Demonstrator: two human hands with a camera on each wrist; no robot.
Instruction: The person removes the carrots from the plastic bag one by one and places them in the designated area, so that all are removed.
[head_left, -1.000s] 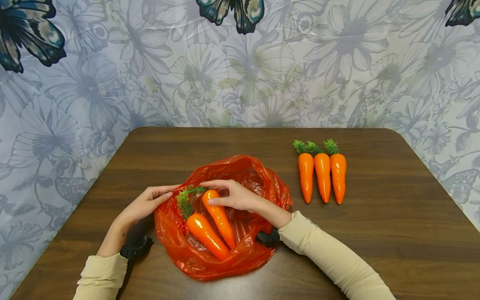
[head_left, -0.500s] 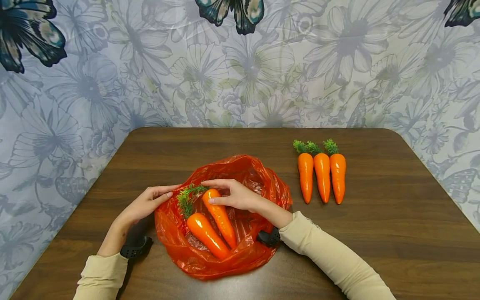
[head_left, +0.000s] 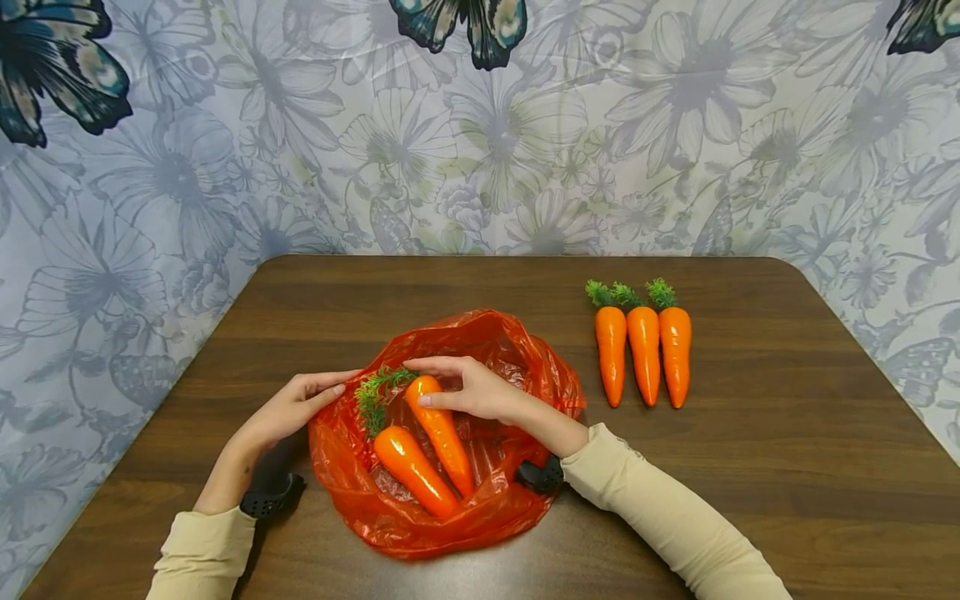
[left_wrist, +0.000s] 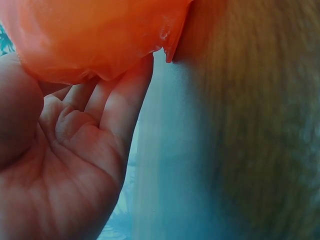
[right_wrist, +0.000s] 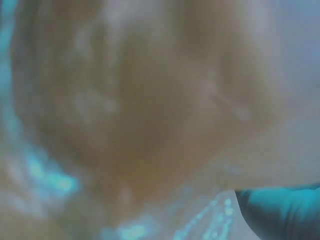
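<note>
An orange-red plastic bag (head_left: pixel 525 375) lies with its mouth spread on the table. Inside it are two glossy carrots, a lower one (head_left: pixel 415 471) and an upper one (head_left: pixel 441 435), with feathery green tops at their upper left. My right hand (head_left: pixel 472 392) reaches into the bag and holds the upper carrot near its thick end, thumb on its near side. At the bag's left rim, my left hand (head_left: pixel 288 408) holds the plastic. In the left wrist view, the bag (left_wrist: pixel 100 35) hides those fingertips. The right wrist view is too blurred to show the grip.
Three more carrots (head_left: pixel 643 354) with green tops lie side by side on the brown wooden table (head_left: pixel 787 375), right of the bag. A floral wall covering (head_left: pixel 480 167) hangs behind the table's far edge.
The upper carrot and my right hand have shifted very slightly up and right. My left hand stays in place at the bag's rim.
</note>
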